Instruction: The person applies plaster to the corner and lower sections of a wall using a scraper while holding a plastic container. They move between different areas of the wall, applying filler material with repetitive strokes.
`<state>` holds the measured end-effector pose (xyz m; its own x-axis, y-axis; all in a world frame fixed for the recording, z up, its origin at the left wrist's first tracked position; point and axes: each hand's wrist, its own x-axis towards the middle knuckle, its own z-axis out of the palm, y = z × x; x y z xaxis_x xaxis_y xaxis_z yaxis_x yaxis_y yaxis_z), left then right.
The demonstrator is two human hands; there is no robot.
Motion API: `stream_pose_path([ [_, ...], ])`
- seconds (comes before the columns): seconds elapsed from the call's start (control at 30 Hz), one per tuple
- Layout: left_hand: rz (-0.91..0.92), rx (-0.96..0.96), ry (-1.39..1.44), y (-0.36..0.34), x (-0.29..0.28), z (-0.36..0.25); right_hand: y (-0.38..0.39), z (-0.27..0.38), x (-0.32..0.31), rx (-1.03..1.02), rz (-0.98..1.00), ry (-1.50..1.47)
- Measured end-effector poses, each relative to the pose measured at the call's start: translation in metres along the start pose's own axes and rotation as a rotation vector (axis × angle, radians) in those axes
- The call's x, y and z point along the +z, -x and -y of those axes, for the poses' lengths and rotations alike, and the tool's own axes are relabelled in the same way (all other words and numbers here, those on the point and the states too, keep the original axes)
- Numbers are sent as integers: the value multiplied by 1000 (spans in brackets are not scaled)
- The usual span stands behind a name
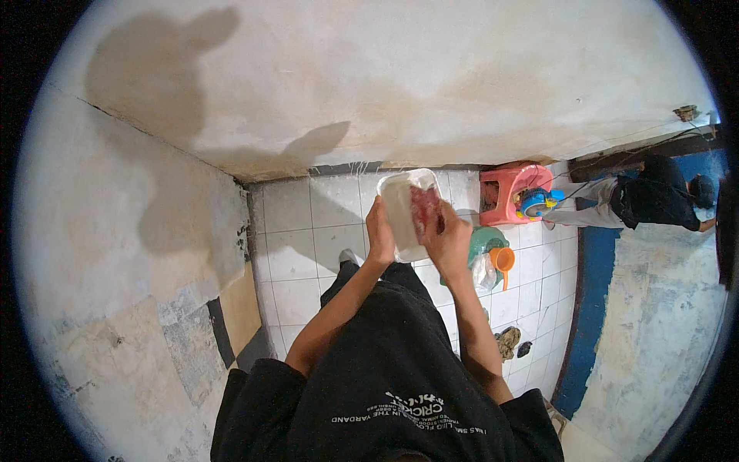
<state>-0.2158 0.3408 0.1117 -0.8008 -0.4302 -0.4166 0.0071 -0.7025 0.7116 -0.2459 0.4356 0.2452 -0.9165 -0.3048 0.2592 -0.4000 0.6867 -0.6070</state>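
Note:
My left hand (379, 231) is closed on the left edge of a white rectangular tray (394, 202) with pale, creamy material inside. My right hand (448, 242) grips a red, white-smeared object (423, 209), possibly a pad or scraper, inside the tray's right side. The tray is held out in front of my body, above the tiled floor, near the bottom of the stained wall.
A pink stool (500, 196) carrying a blue-and-yellow item (535, 202) stands right. Below it are a green container (481, 240), an orange dipper (502, 260) and a crumpled cloth (508, 343). Another person (650, 192) is at the right doorway. Walls (138, 231) border the tiles (292, 254).

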Motion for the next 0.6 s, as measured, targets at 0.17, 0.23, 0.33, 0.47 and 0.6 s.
stream_pose_path([
  [0.17,-115,25,-49,-3,-1,3,2,-9,-1,62,22,60],
  [0.23,-130,39,-110,-2,2,3,8,-12,4,79,-4,19],
  [0.33,-73,56,-192,5,4,3,15,-14,13,128,-19,-43],
  [0.47,-6,66,-219,10,-1,2,19,-15,29,156,-40,-128],
  [0.6,-35,73,-208,13,3,-5,7,-14,18,217,-38,-246],
])
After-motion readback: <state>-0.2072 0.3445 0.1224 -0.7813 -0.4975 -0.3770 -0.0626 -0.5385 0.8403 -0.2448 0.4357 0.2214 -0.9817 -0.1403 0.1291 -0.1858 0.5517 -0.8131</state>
